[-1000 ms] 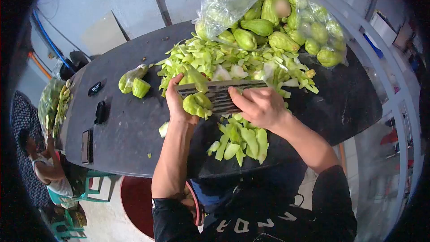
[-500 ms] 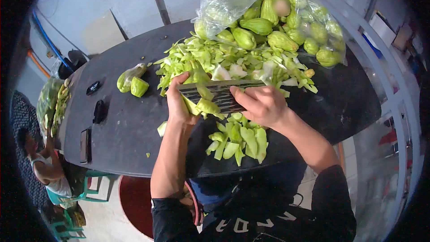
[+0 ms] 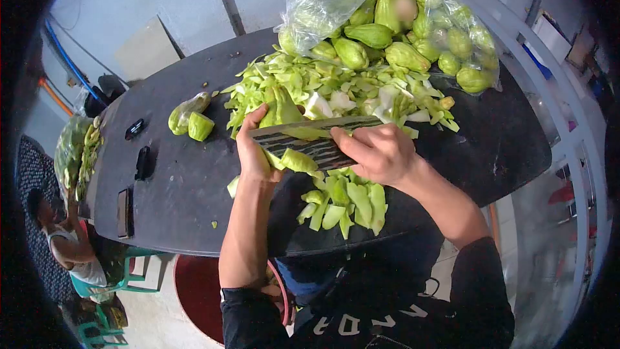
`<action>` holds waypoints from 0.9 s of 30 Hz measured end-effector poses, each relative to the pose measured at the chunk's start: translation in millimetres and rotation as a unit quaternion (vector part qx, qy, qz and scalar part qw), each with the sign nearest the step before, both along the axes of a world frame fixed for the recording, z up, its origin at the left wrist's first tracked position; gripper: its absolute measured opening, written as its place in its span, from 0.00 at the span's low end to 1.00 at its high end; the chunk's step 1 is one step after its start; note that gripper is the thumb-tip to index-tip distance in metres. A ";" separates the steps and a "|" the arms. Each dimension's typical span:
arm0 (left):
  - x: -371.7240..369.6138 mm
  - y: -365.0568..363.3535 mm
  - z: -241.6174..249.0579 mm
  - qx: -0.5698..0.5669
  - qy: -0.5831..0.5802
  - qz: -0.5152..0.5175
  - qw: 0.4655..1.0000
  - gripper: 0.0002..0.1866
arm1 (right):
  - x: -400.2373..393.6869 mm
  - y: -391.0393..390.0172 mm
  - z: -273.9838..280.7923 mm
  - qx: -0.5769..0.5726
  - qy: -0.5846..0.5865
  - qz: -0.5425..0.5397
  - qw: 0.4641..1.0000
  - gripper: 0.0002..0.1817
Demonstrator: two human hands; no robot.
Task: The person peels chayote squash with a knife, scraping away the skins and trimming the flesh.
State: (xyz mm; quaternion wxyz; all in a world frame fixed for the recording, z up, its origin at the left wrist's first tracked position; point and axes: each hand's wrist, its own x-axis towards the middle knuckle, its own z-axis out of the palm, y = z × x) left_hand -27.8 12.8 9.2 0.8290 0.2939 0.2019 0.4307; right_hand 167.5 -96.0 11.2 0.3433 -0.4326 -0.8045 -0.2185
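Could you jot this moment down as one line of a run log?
left hand: holding green vegetable | right hand: gripping wide striped blade | below blade: cut pieces on dark table

Pale walls point(image 3: 155, 0) around a dark, rounded bench point(image 3: 187, 200)
Grey metal railing point(image 3: 571, 123) to the right; green plastic chair point(image 3: 137, 271) at near left on a light floor point(image 3: 152, 313); a board point(image 3: 147, 48) leans at far left.

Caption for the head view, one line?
Left hand holds a green vegetable, right hand a wide striped blade, near cut slices.

The blade point(image 3: 313, 144) is streaked dark and pale grey.
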 end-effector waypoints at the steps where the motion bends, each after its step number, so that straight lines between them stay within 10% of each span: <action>1: 0.2 0.0 -0.3 0.004 0.005 -0.002 1.000 0.27 | 2.3 4.8 -4.0 0.000 -0.001 -0.001 1.000 0.15; 5: 7.3 -6.2 -6.8 0.011 0.054 0.020 0.998 0.21 | 17.6 19.3 -15.3 0.037 -0.002 -0.064 0.997 0.12; 7: 8.9 -5.4 -7.7 0.019 0.039 0.009 0.999 0.21 | 21.1 20.2 -18.3 0.003 -0.024 -0.092 0.995 0.25; 15: 10.5 -0.6 -6.8 0.018 -0.038 -0.069 0.997 0.26 | 57.0 48.0 -25.2 -0.036 0.039 -0.190 0.980 0.14; 23: 7.6 0.4 -1.0 -0.059 -0.091 0.033 0.994 0.29 | 15.7 20.4 -16.4 0.047 -0.053 -0.042 0.997 0.22; 27: 0.0 20.3 -29.3 -0.010 -0.216 -0.160 0.963 0.33 | -14.2 8.9 -5.9 0.126 -0.089 0.026 0.988 0.17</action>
